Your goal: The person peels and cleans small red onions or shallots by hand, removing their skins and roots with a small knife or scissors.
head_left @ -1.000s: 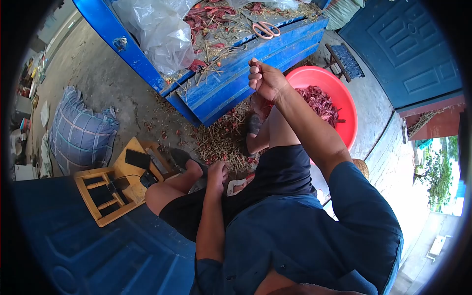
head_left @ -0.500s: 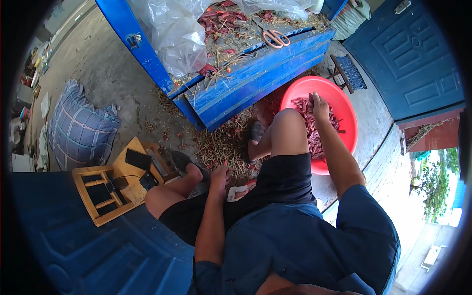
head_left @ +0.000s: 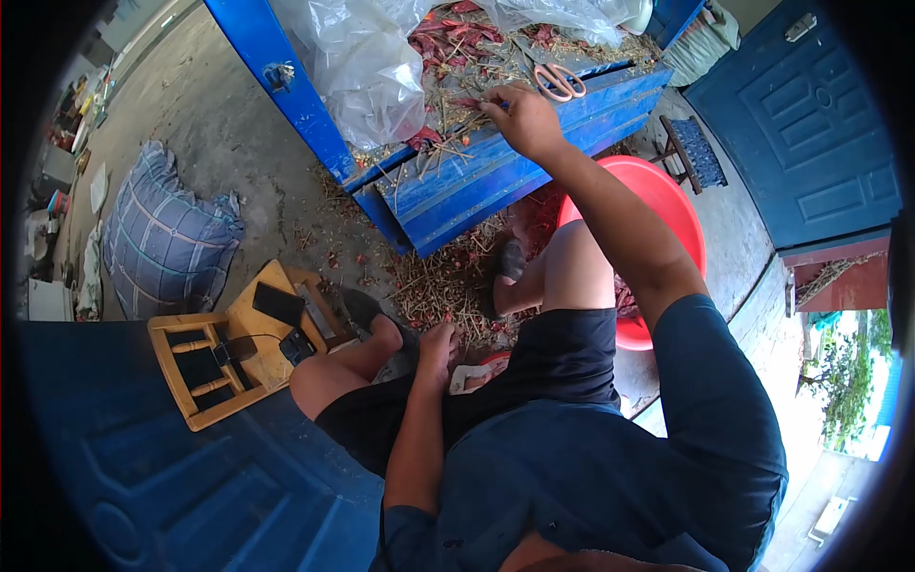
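Observation:
My right hand (head_left: 522, 119) is over the near edge of the blue truck bed (head_left: 534, 157). Its thumb and forefinger close on the end of a dried red chili pepper (head_left: 466, 102) among stalks and debris. Just beyond the knuckles lie scissors with pink handles (head_left: 559, 83). More dried chilies (head_left: 448, 43) are heaped farther in, beside clear plastic sheeting (head_left: 372, 86). My left hand (head_left: 439, 349) is closed near my lap, above the littered floor; what its fingers hold is hidden. A red basin (head_left: 681, 214) is by my right knee, its chilies mostly covered by my arm and leg.
Cut stalks (head_left: 438, 291) litter the floor around my feet. A wooden chair (head_left: 195, 377) with a black phone (head_left: 278, 305) is at the left, near a plaid stuffed sack (head_left: 172, 234). A small woven stool (head_left: 694, 153) stands beyond the basin, before a blue door (head_left: 805, 114).
My right hand has moved from the chilies in the red basin up and left to the blue bed. My left hand stays closed near my lap. The view has shifted slightly.

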The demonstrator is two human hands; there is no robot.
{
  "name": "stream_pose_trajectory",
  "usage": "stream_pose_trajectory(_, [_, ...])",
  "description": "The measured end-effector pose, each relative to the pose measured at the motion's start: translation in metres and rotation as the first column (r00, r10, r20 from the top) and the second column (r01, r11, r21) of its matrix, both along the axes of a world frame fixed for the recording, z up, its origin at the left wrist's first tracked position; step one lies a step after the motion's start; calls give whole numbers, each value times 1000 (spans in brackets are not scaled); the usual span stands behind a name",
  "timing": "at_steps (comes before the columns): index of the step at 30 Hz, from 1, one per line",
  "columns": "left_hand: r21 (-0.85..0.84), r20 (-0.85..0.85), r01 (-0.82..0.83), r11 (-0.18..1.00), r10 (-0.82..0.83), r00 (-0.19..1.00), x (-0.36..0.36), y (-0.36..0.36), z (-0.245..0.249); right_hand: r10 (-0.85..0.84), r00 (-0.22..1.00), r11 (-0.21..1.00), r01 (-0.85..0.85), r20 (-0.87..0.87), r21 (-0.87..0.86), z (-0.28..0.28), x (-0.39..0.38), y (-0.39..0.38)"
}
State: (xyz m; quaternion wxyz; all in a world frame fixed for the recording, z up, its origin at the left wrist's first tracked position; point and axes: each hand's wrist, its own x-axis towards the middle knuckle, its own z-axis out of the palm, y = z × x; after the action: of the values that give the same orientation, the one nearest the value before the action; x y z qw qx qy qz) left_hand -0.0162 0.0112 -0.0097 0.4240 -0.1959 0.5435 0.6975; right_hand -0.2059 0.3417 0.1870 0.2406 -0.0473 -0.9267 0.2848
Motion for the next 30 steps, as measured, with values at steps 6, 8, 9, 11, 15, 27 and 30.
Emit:
stream_pose_trajectory(6, [-13,10,-99,995,99,995,-1,-23,1,-133,943,979,77,304,190,-6,-48,-9])
stream_pose_trajectory(8, [-3,18,-106,994,106,994,-1,-23,5,-120,940,991,95,319,93,-7,-50,-6])
stream_pose_trajectory(9, [6,22,-100,995,100,995,-2,-20,5,-14,935,933,140,354,-332,-6,-49,-5])
stream_pose_trajectory(11, [24,25,-79,997,78,997,-5,-14,4,168,942,538,157,289,-828,-4,-42,3])
stream_pose_trajectory(15, [29,3,-18,999,18,1000,-8,-3,4,242,956,201,114,162,-973,15,-3,7])
stream_pose_trajectory(27, [37,3,32,999,-32,999,-7,3,-5,-515,822,857,502,243,118,-109,210,117])
stream_pose_trajectory(30, [29,-56,68,997,-67,996,-2,12,-9,-275,956,936,291,104,-199,-59,148,48])
